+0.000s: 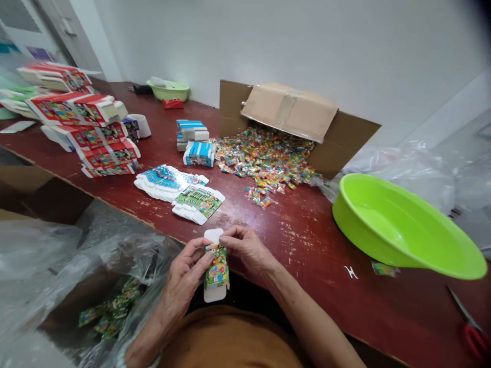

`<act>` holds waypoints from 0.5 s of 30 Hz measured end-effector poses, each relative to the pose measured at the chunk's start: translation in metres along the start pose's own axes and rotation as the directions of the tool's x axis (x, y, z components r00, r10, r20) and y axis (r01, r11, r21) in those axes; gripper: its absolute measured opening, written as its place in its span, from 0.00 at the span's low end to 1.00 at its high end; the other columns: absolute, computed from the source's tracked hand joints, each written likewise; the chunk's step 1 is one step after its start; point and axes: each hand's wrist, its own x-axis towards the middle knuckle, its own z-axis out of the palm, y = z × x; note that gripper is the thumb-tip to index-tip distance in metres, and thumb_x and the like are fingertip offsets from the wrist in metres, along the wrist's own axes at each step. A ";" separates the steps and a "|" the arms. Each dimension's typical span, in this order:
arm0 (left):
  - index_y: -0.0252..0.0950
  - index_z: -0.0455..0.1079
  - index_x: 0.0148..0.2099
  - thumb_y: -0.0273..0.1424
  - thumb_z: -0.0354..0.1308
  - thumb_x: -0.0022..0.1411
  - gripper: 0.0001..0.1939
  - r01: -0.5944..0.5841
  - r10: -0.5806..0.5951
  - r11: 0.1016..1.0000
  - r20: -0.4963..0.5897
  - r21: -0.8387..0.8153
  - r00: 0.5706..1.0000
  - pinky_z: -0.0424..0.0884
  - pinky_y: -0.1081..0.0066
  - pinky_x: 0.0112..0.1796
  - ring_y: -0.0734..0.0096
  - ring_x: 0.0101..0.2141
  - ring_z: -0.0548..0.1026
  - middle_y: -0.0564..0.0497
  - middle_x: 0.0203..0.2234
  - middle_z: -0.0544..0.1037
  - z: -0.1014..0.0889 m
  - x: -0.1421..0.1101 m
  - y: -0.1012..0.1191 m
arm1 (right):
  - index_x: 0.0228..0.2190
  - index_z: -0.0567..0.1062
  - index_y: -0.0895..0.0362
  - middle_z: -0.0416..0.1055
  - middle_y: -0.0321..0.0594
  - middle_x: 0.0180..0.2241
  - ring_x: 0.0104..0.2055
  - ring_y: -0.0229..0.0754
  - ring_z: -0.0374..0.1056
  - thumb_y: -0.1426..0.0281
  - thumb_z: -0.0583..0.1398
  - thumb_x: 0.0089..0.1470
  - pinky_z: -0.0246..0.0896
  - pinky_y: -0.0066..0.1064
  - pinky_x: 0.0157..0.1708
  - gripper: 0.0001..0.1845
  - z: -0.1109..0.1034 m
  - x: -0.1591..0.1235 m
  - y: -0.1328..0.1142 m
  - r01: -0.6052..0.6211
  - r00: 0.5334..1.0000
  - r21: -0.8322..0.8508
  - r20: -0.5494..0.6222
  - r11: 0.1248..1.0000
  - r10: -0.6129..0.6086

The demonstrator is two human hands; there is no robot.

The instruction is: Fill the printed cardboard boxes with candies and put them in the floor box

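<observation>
Left hand and right hand holding green box, scuffed red table, pale wall.

This is a packing workshop, with the look of a small factory room. Where the left hand and right hand grip a small printed carton, a long, scuffed red table runs past. Just beyond the grip lie fanned flat cartons; farther beyond, wrapped sweets spill in a heap from a big cardboard box. Well left of the grip stand banded stacks of red cartons. Below and left, a plastic-lined box holds green packs. Right of the grip sits a lime basin. A plain pale wall rises behind everything.
</observation>
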 end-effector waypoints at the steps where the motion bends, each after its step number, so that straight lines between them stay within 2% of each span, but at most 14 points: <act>1: 0.38 0.69 0.46 0.42 0.69 0.57 0.20 0.010 -0.010 1.000 0.022 0.014 1.000 0.75 0.73 0.33 0.67 0.32 0.80 0.49 0.36 0.84 -0.001 0.001 0.001 | 0.30 0.75 0.57 0.72 0.31 0.23 0.22 0.32 0.63 0.60 0.77 0.33 0.60 0.25 0.25 0.24 -0.002 0.002 -0.004 -0.002 1.000 -0.014 0.026 1.000 0.002; 4: 0.40 0.68 0.48 0.41 0.69 0.58 0.20 -0.008 0.006 0.998 0.041 0.066 0.999 0.75 0.73 0.34 0.68 0.33 0.80 0.50 0.37 0.83 -0.002 0.003 0.004 | 0.34 0.78 0.56 0.76 0.34 0.29 0.28 0.35 0.69 0.61 0.76 0.36 0.64 0.27 0.32 0.23 -0.004 0.006 -0.013 0.081 0.990 -0.139 0.130 0.987 -0.063; 6: 0.42 0.64 0.53 0.41 0.72 0.54 0.28 -0.021 0.021 0.999 -0.011 0.041 1.000 0.76 0.71 0.35 0.67 0.32 0.81 0.53 0.35 0.83 0.002 0.003 0.008 | 0.30 0.80 0.56 0.77 0.37 0.30 0.31 0.37 0.70 0.59 0.73 0.43 0.65 0.30 0.36 0.17 -0.004 0.006 -0.016 0.205 0.973 -0.253 0.153 0.945 -0.171; 8: 0.45 0.58 0.59 0.42 0.73 0.52 0.38 0.028 -0.029 0.999 -0.050 -0.022 0.998 0.77 0.69 0.33 0.65 0.29 0.82 0.55 0.32 0.83 0.009 0.002 0.013 | 0.26 0.80 0.56 0.77 0.37 0.28 0.31 0.39 0.70 0.57 0.72 0.46 0.66 0.31 0.36 0.15 -0.003 0.003 -0.018 0.327 0.945 -0.338 0.120 0.882 -0.305; 10: 0.44 0.56 0.63 0.47 0.70 0.55 0.40 0.137 -0.138 0.988 -0.001 -0.077 0.990 0.77 0.69 0.29 0.64 0.25 0.81 0.53 0.30 0.82 0.016 0.000 0.018 | 0.28 0.80 0.55 0.77 0.38 0.29 0.31 0.39 0.70 0.56 0.71 0.48 0.66 0.30 0.33 0.15 -0.001 -0.002 -0.018 0.381 0.923 -0.388 0.108 0.839 -0.369; 13: 0.40 0.60 0.64 0.52 0.62 0.60 0.36 0.287 -0.273 0.950 0.114 -0.125 0.955 0.74 0.70 0.22 0.65 0.19 0.78 0.51 0.26 0.80 0.023 -0.001 0.022 | 0.33 0.80 0.55 0.78 0.41 0.38 0.27 0.36 0.70 0.54 0.67 0.54 0.65 0.28 0.26 0.16 0.000 -0.009 -0.019 0.317 0.946 -0.394 0.194 0.863 -0.259; 15: 0.40 0.61 0.64 0.55 0.57 0.62 0.36 0.313 -0.299 0.941 0.112 -0.129 0.947 0.71 0.72 0.19 0.68 0.17 0.75 0.52 0.23 0.79 0.024 0.001 0.021 | 0.33 0.76 0.56 0.79 0.42 0.42 0.22 0.33 0.69 0.53 0.67 0.53 0.64 0.27 0.22 0.18 0.001 -0.009 -0.021 0.208 0.961 -0.299 0.238 0.931 -0.139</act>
